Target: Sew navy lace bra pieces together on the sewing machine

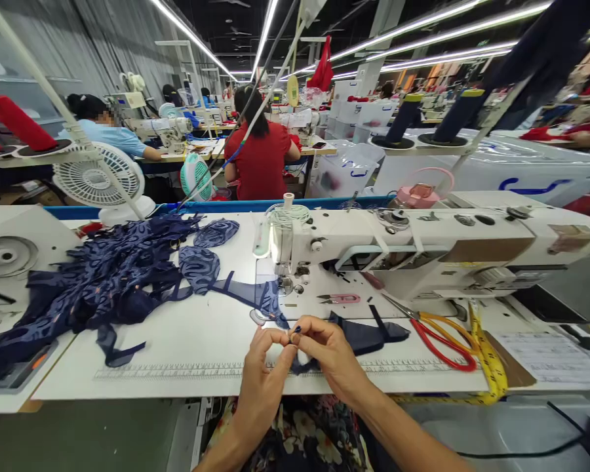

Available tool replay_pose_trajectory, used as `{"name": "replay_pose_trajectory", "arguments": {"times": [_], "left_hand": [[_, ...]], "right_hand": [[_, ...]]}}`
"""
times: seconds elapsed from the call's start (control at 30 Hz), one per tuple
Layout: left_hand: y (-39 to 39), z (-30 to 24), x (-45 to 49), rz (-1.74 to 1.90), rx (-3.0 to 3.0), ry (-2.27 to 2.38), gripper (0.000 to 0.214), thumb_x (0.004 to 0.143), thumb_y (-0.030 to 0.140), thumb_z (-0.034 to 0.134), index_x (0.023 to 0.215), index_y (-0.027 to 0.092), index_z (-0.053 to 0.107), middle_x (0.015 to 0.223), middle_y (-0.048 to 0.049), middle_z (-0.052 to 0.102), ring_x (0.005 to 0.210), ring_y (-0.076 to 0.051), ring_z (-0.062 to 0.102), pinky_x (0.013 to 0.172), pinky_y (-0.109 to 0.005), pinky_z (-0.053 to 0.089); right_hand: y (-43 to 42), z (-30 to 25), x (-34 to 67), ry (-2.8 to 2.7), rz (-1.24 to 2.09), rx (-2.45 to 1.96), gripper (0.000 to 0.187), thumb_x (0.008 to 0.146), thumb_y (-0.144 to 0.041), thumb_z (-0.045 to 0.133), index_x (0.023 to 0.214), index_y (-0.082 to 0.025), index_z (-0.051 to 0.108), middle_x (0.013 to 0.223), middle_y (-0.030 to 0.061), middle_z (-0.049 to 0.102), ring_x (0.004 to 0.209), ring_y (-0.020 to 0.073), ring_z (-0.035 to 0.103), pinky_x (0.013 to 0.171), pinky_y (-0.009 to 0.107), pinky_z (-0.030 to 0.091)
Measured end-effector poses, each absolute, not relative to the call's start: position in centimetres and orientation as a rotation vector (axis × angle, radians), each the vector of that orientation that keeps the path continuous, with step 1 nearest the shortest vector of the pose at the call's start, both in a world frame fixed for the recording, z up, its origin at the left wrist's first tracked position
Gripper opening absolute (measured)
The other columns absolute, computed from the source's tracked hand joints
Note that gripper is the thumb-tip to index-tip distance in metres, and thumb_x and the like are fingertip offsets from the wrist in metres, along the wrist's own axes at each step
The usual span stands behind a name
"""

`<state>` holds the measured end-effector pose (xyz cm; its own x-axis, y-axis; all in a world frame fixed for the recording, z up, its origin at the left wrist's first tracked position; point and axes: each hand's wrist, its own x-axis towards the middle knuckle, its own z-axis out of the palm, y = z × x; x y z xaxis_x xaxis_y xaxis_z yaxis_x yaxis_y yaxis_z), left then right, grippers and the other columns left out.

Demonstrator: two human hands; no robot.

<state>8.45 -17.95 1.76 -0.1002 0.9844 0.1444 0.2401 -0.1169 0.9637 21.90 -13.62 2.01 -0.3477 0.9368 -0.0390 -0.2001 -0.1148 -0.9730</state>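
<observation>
My left hand (268, 364) and my right hand (327, 347) meet at the table's front, thumbs and fingertips pinched together. Between them is a small dark part of a navy bra (246, 292), mostly hidden by my fingers. Its mesh and patterned fabric stretches back left past the needle area of the sewing machine (319, 242). A plain navy piece (361, 334) with a strap lies to the right of my right hand; whether it joins the held part I cannot tell. Just behind my fingertips lies a patterned edge of the fabric.
Navy patterned pieces (122, 275) are heaped at left. Pink thread snips (341, 298), red-and-orange-handled scissors (442, 334) and a yellow tape measure (489, 360) lie at right. A ruler scale (177, 372) runs along the front. Co-workers sit beyond, near a white fan (98, 174).
</observation>
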Motion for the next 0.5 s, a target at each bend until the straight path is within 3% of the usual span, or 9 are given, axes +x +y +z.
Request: {"name": "replay_pose_trajectory", "arguments": {"times": [0.17,0.3,0.4,0.5], "left_hand": [[-18.1,1.6,7.6,1.293,1.381,1.362,0.025,0.088,0.046,0.058,0.080,0.022,0.056,0.089,-0.0034,0.063,0.091,-0.022,0.058,0.089,-0.033,0.047],[-17.9,2.4,2.7,1.272,1.262,1.357,0.026,0.082,0.048,0.065,0.077,0.023,0.059,0.096,-0.0042,0.066,0.104,-0.026,0.057,0.096,-0.036,0.047],[-17.8,3.8,-0.7,1.212,1.304,1.361,0.022,0.079,0.045,0.069,0.077,0.023,0.064,0.101,-0.0056,0.066,0.114,-0.029,0.055,0.106,-0.040,0.041],[-17.4,5.0,-0.5,1.116,1.391,1.312,0.021,0.080,0.042,0.068,0.075,0.022,0.065,0.112,-0.0092,0.064,0.122,-0.031,0.050,0.104,-0.040,0.041]], "right_hand": [[-13.4,2.8,23.5,-1.343,1.504,-0.949,0.026,0.082,-0.044,0.068,0.078,-0.019,0.065,0.073,-0.0007,0.056,0.070,0.0134,0.049,0.066,0.026,0.040],[-12.5,3.0,31.5,-1.728,0.693,-1.337,0.021,0.091,-0.037,0.053,0.094,-0.022,0.068,0.090,0.0061,0.066,0.086,0.0209,0.059,0.081,0.034,0.046],[-12.4,2.2,39.0,-1.938,0.005,-1.790,0.026,0.088,-0.026,0.048,0.101,-0.020,0.069,0.105,0.0144,0.068,0.099,0.0303,0.061,0.088,0.044,0.046],[-12.3,0.7,44.1,-2.124,-0.175,-2.069,0.034,0.082,-0.015,0.048,0.108,-0.018,0.069,0.097,0.0158,0.072,0.088,0.0323,0.065,0.079,0.043,0.048]]}}
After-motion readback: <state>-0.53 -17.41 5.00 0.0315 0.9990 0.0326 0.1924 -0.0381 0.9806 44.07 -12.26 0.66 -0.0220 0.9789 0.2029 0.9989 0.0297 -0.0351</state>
